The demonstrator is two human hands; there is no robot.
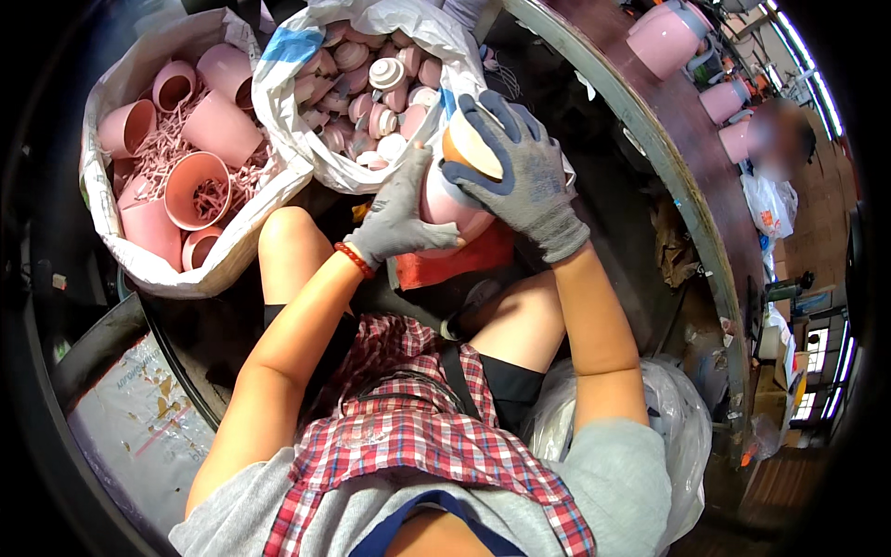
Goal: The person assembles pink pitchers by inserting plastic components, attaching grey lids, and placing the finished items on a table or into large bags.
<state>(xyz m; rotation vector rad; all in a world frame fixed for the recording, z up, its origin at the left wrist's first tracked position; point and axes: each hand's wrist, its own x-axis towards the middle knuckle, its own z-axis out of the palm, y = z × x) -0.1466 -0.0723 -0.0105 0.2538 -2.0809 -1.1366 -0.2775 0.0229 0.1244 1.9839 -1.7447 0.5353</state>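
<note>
A rounded, glossy pink vessel is between my two gloved hands, above my knees. My left hand, in a grey glove with bare fingertips, closes around its left side with the thumb along the front. Over the top, my right hand, in a grey and blue glove, wraps its fingers round a tan and cream curved piece. Whether that piece is joined to the vessel I cannot tell; my right hand hides part of both. A red-orange surface shows just below the vessel.
A white sack at the left holds pink cups and shredded pink scraps. Beside it, another white sack contains many small pink and white stepped caps. A curved bench edge runs along the right, with pink jugs on the bench. Clear plastic lies by my right side.
</note>
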